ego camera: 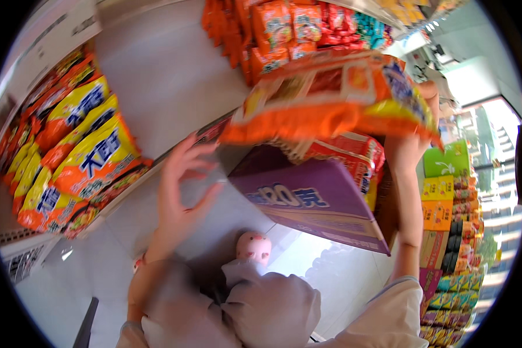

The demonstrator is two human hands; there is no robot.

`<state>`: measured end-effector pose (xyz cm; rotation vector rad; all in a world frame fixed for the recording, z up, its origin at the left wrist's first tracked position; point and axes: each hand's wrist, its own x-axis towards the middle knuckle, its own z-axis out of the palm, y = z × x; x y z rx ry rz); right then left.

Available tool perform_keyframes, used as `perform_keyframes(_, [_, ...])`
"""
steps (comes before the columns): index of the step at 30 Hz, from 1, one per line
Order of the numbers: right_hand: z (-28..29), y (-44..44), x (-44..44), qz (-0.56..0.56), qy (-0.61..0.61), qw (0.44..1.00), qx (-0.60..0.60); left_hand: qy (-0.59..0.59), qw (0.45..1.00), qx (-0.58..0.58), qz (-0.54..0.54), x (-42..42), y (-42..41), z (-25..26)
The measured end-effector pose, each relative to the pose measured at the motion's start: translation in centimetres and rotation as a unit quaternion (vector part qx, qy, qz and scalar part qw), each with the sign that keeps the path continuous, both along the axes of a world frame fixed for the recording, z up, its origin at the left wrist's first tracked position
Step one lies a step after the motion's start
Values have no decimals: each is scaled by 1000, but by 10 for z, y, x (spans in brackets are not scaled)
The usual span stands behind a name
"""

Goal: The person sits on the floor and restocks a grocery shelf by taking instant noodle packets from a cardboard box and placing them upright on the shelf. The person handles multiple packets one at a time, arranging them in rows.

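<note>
An orange multipack of instant noodles (309, 108) is tilted above a purple cardboard carton (269, 174). At the pack's far right end, my right hand (404, 150) grips it, its fingers partly hidden behind the wrapper. My left hand (182, 182) is empty, thumb and fingers spread apart, just left of the carton and close to the pack's left end. Inside the carton lies a red noodle pack (348, 152); the rest of the contents is mostly covered. The carton's near side bears large printed writing. What supports the carton is hidden.
Yellow-and-orange noodle packs (93, 156) stand in rows on the left of the shelf (156, 78). Farther along are orange packs (274, 26) and red packs (337, 21). Stacked goods (437, 213) line the right side. Pink footwear (253, 249) shows on the tiled floor (343, 265).
</note>
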<state>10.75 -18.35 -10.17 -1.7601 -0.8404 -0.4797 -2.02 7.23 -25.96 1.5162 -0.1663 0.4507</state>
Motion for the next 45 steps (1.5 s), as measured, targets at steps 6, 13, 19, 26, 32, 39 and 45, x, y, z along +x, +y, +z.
perform_keyframes(6, [-37, 46, -28, 253, 212, 944, -17, -54, 998, 12, 30, 4, -4, -19])
perform_keyframes(13, [-22, 58, -31, 203, 230, 947, -97, 156, 972, -169, 50, -35, 12, -43])
perform_keyframes(19, [-28, 53, -24, 205, 265, 935, -115, 208, 876, -422, 108, -37, 3, -35])
perform_keyframes(26, [-35, 49, -16, 214, 292, 919, -155, 169, 859, -482, -38, -51, 17, -49])
perform_keyframes(32, [-22, 54, -21, 173, 422, 873, -172, 167, 871, -462, -20, -52, 20, -50])
perform_keyframes(39, [-28, 52, -17, 202, 475, 853, -72, 181, 888, -423, 29, -52, 25, -48])
perform_keyframes(45, [-32, 39, -6, 150, 400, 890, -156, 157, 899, -403, 74, -48, 29, -45])
